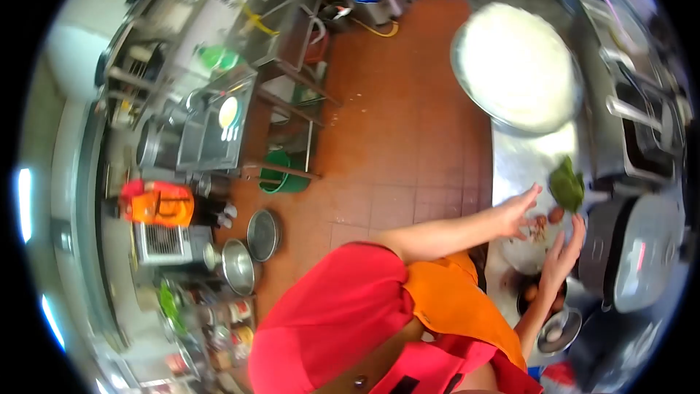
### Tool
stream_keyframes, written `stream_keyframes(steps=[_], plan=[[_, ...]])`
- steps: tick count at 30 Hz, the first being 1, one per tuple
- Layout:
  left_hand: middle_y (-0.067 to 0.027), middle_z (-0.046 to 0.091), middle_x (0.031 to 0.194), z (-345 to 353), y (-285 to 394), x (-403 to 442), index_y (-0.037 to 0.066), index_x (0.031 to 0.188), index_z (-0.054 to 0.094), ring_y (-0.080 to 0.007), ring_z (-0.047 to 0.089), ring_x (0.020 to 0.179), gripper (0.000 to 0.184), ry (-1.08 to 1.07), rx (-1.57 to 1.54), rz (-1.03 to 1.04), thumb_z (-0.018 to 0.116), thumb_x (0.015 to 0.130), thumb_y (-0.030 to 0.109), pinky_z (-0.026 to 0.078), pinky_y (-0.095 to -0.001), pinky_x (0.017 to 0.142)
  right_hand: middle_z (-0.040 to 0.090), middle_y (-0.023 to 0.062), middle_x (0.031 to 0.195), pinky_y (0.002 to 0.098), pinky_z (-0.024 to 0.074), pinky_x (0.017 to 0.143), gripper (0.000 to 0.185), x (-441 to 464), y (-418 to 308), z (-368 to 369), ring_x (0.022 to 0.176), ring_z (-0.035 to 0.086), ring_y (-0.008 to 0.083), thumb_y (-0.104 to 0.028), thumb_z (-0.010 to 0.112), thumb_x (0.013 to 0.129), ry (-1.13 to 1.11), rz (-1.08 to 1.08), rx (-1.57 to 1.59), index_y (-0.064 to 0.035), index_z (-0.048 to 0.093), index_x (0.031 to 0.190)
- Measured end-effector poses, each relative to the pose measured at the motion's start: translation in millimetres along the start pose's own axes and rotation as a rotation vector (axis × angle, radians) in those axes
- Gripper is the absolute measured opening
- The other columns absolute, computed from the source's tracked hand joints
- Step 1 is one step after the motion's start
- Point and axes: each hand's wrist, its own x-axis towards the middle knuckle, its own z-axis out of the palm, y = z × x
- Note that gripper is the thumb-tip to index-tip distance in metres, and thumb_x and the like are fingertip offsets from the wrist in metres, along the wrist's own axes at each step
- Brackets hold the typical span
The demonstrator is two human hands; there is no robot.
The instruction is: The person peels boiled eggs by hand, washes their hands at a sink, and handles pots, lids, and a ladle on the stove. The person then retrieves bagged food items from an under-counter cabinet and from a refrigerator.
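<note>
My left hand (518, 211) reaches over the metal counter with its fingers spread and nothing in them. My right hand (565, 254) is also open, its fingertips close to the lower end of a dark green, leafy-looking bunch (566, 186); whether they touch it I cannot tell. Between my hands are a small brown round item (556, 215), perhaps an egg, and some reddish-brown bits (538, 229) by a pale, clear-looking bag or dish (523, 254). Partly behind my right forearm, a dark bowl (522, 298) holds brown egg-like items. A metal bowl (570, 326) beside it holds a pale round item.
A large round basin (459, 76) full of white food stands on the counter. A grey lidded appliance (642, 248) and metal pans (645, 149) line its far side. Across the tiled floor (394, 131) are sinks (193, 142), a green bucket (284, 181) and a person (162, 204) in orange.
</note>
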Motion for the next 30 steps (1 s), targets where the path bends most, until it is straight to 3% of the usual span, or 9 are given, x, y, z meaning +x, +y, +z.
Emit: stream_keyframes(steps=[4, 6, 7, 9, 10, 14, 18, 23, 30], plan=[[-0.0108, 0.026, 0.151, 28.6, -32.9, 39.2, 0.011, 0.147, 0.025, -0.0262, 0.03, 0.135, 0.084, -0.372, -0.172, 0.052, 0.041, 0.088, 0.069, 0.034, -0.0428, 0.104, 0.048, 0.0188, 0.134, 0.0423, 0.0274, 0.108, 0.037, 19.2, -7.6, 53.7, 0.128, 0.042, 0.0349, -0.02, 0.037, 0.098, -0.089, -0.164, 0.262, 0.0001, 0.051, 0.125], [-0.0102, 0.03, 0.148, 23.8, 13.5, -30.6, 0.011, 0.146, 0.027, -0.0242, 0.043, 0.126, 0.075, -0.427, -0.074, 0.135, 0.039, 0.092, 0.062, 0.037, -0.042, 0.1, 0.049, 0.0175, 0.134, 0.0403, 0.0339, 0.104, 0.035, 40.4, 37.4, 61.5, 0.123, 0.047, 0.0305, -0.02, 0.04, 0.099, -0.201, -0.16, -0.165, -0.0003, 0.05, 0.127], [-0.0098, 0.03, 0.148, 6.5, 31.6, -61.7, 0.011, 0.146, 0.027, -0.0235, 0.045, 0.123, 0.073, -0.479, -0.064, 0.153, 0.04, 0.093, 0.059, 0.038, -0.0419, 0.099, 0.051, 0.0156, 0.132, 0.0383, 0.0376, 0.1, 0.034, 38.2, 38.4, 59.1, 0.119, 0.05, 0.0273, -0.018, 0.043, 0.099, -0.16, 0.236, 0.278, -0.0002, 0.05, 0.127], [-0.0089, 0.031, 0.147, -42.5, 89.0, -112.2, 0.01, 0.146, 0.027, -0.0223, 0.051, 0.116, 0.067, -0.582, -0.006, 0.225, 0.041, 0.096, 0.054, 0.039, -0.0417, 0.097, 0.054, 0.0119, 0.127, 0.034, 0.0431, 0.094, 0.034, 54.3, 28.5, 62.9, 0.114, 0.053, 0.022, -0.015, 0.048, 0.098, -0.083, 0.359, 0.366, 0.0, 0.05, 0.128], [-0.0085, 0.036, 0.145, -75.8, 101.5, -119.0, 0.01, 0.144, 0.029, -0.0225, 0.053, 0.116, 0.059, -0.474, 0.132, 0.42, 0.043, 0.098, 0.045, 0.043, -0.0413, 0.092, 0.055, 0.0102, 0.124, 0.0316, 0.045, 0.091, 0.034, 54.0, 26.2, 61.9, 0.111, 0.054, 0.0199, -0.013, 0.05, 0.097, -0.034, 0.103, 0.011, 0.0, 0.049, 0.128], [-0.0123, 0.063, 0.112, -234.9, 150.8, -137.8, 0.006, 0.12, 0.053, -0.0186, 0.065, 0.096, 0.032, 0.258, 1.227, 0.9, 0.045, 0.098, 0.027, 0.051, -0.0332, 0.078, 0.06, 0.007, 0.111, 0.0253, 0.0463, 0.083, 0.028, 58.7, 22.9, 109.4, 0.098, 0.057, 0.0149, -0.012, 0.05, 0.097, -0.202, 0.437, 0.394, 0.0005, 0.053, 0.121], [-0.011, 0.068, 0.092, -330.2, 213.0, -190.4, 0.004, 0.107, 0.059, -0.0154, 0.066, 0.062, 0.025, 0.125, 0.755, 0.776, 0.045, 0.098, 0.022, 0.052, -0.0322, 0.066, 0.06, 0.0028, 0.098, 0.0219, 0.0466, 0.07, 0.022, 50.7, -56.1, 196.6, 0.083, 0.056, 0.01, -0.011, 0.051, 0.095, -0.227, 0.62, 0.675, -0.0012, 0.057, 0.114], [-0.0039, 0.06, 0.076, -434.5, 288.6, -215.3, 0.005, 0.094, 0.059, -0.0109, 0.057, 0.063, 0.021, 0.2, 0.417, 0.751, 0.046, 0.098, 0.021, 0.049, -0.0243, 0.061, 0.059, 0.0018, 0.093, 0.0197, 0.0466, 0.072, 0.019, 113.4, -184.6, 297.2, 0.084, 0.056, 0.0081, -0.016, 0.053, 0.096, -0.437, 0.62, 0.575, -0.0028, 0.059, 0.109], [0.0017, 0.053, 0.072, -572.7, 422.4, -253.9, 0.007, 0.092, 0.06, -0.0061, 0.047, 0.061, 0.019, 0.448, 0.012, 0.858, 0.052, 0.097, 0.023, 0.04, -0.0197, 0.055, 0.062, 0.0015, 0.094, 0.0219, 0.0493, 0.078, 0.018, 275.7, -237.1, 464.1, 0.086, 0.059, 0.0086, -0.015, 0.052, 0.096, -0.579, 0.543, 0.641, -0.0054, 0.059, 0.109]])
